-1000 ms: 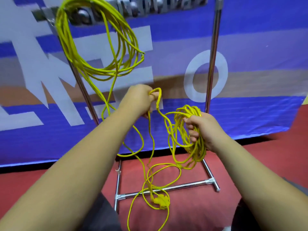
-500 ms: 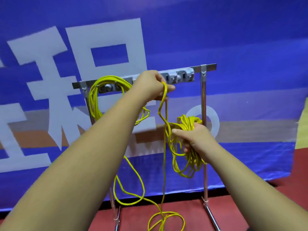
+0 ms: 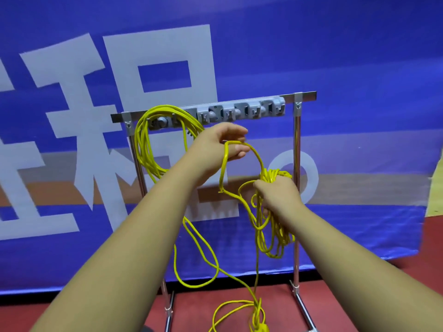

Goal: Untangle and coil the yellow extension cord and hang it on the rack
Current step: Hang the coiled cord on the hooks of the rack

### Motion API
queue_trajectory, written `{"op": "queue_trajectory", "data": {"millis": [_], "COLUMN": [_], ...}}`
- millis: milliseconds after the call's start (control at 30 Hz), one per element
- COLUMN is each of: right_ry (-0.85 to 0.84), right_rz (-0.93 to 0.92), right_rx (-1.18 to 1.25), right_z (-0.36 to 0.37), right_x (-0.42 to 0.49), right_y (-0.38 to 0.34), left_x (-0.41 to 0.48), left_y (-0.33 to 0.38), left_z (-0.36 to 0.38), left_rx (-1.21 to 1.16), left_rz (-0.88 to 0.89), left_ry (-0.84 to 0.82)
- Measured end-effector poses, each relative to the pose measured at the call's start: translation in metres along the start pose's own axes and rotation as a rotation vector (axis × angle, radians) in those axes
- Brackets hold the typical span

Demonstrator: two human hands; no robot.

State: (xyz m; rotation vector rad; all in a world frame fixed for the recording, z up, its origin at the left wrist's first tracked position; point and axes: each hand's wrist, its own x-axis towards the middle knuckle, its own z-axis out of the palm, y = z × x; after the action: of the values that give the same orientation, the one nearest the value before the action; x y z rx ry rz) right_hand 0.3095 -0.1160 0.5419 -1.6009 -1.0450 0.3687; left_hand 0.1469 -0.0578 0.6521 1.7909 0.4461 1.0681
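The yellow extension cord (image 3: 260, 164) runs between both my hands in front of a metal rack (image 3: 297, 144). My right hand (image 3: 278, 195) grips a bunch of coiled loops that hang down beside the right post. My left hand (image 3: 223, 144) pinches a single strand just below the rack's grey hook strip (image 3: 239, 112). A separate bundle of yellow loops (image 3: 146, 149) hangs from the left end of the strip. Loose cord drops to the red floor, where it piles up near the rack's base.
A blue banner (image 3: 335, 56) with large white characters stands right behind the rack. The rack's base bars (image 3: 303, 305) lie on the red floor (image 3: 407, 283). A yellow panel edge (image 3: 437, 188) shows at far right.
The view has risen from the floor to the rack's top bar. My left hand dropped from the hook strip to just below it, bringing its strand over toward the right hand's coil.
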Motion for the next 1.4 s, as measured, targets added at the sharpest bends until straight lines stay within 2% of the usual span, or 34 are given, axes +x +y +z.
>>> {"op": "queue_trajectory", "data": {"millis": [100, 200, 267, 367, 433, 500, 567, 667, 733, 833, 967, 1167, 1300, 1400], "right_ry": [0.005, -0.016, -0.048, -0.064, -0.041, -0.044, -0.065, -0.073, -0.102, -0.224, -0.203, -0.069, 0.050, 0.008], "right_rz": [0.021, 0.016, -0.026, -0.038, -0.042, -0.067, -0.107, -0.147, -0.159, -0.205, -0.050, 0.313, 0.375, 0.358], "right_rx": [0.019, 0.083, 0.104, 0.182, 0.233, 0.258, 0.288, 0.328, 0.324, 0.113, -0.039, 0.142, 0.150, 0.167], "right_z": [-0.008, -0.012, -0.012, -0.012, -0.014, -0.017, -0.020, -0.030, -0.039, -0.046, -0.035, -0.028, -0.035, -0.039], "right_x": [0.000, -0.002, -0.004, -0.008, -0.010, -0.013, -0.017, -0.020, -0.018, -0.019, -0.020, -0.012, -0.005, -0.010], "right_y": [0.000, -0.001, -0.004, -0.013, -0.022, -0.029, -0.033, -0.031, -0.025, -0.014, 0.019, 0.079, 0.100, 0.101], "left_x": [-0.019, -0.045, -0.064, -0.087, -0.095, -0.099, -0.100, -0.086, -0.067, -0.033, 0.001, 0.008, 0.001, -0.004], "left_y": [-0.051, -0.125, -0.172, -0.220, -0.235, -0.248, -0.253, -0.243, -0.222, -0.178, -0.113, -0.066, -0.062, -0.067], "left_z": [-0.020, -0.019, -0.010, 0.009, 0.022, 0.032, 0.038, 0.032, 0.020, 0.003, -0.006, -0.009, -0.012, -0.009], "left_rx": [-0.094, 0.014, 0.240, 0.628, 0.703, 0.655, 0.573, 0.346, 0.243, 0.189, 0.179, 0.134, 0.069, 0.051], "left_rz": [-0.144, -0.389, -0.460, -0.466, -0.510, -0.519, -0.515, -0.572, -0.498, -0.356, -0.181, -0.116, -0.090, -0.097], "left_ry": [0.089, 0.062, -0.103, -0.451, -0.609, -0.663, -0.582, -0.328, -0.164, -0.033, -0.066, -0.064, 0.004, 0.020]}}
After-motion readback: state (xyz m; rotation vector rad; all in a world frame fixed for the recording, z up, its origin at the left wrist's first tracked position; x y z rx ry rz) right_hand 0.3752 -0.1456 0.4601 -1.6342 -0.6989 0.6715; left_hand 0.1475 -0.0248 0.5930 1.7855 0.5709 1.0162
